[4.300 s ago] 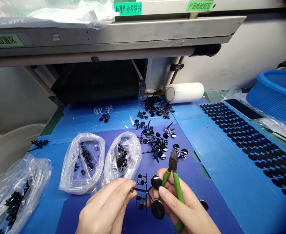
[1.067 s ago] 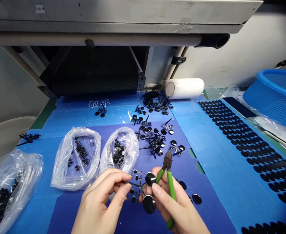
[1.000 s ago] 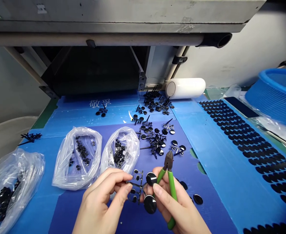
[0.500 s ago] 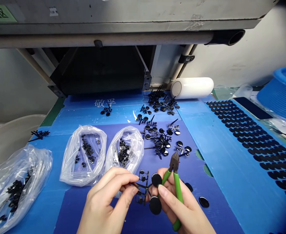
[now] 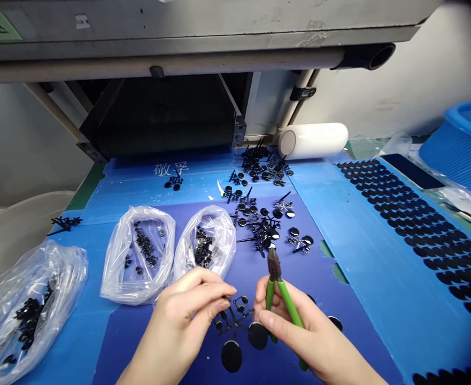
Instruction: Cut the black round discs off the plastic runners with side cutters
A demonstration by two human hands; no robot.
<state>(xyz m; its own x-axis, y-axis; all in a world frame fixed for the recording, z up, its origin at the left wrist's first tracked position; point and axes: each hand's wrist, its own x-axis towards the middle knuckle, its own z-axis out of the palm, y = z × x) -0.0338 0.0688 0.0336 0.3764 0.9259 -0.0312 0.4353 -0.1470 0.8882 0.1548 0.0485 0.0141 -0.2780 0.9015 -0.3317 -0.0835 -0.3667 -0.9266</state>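
Note:
My left hand (image 5: 187,321) pinches a black plastic sprue (image 5: 235,320) between thumb and fingertips. Two large black discs, a lower one (image 5: 232,356) and a right one (image 5: 258,335), are at its near side, with several small parts on its branches. Green-handled side cutters (image 5: 286,302) rest in my right hand (image 5: 299,331), jaws pointing away from me. The right thumb and fingertips are close to the right disc; whether they touch it I cannot tell. Beyond my hands lie more black sprues (image 5: 264,232) with discs and small parts.
Three clear plastic bags hold small black parts: left (image 5: 72,267), middle (image 5: 109,272) and near my left hand (image 5: 229,246). Overlapping rows of black discs (image 5: 415,224) cover the right side. A white cylinder (image 5: 319,140), a phone (image 5: 411,171) and a blue basket (image 5: 460,155) stand behind.
The sprue has turned in my left hand, its discs swinging down and left. My right fingers have come off the upper disc, and the cutters have shifted slightly left.

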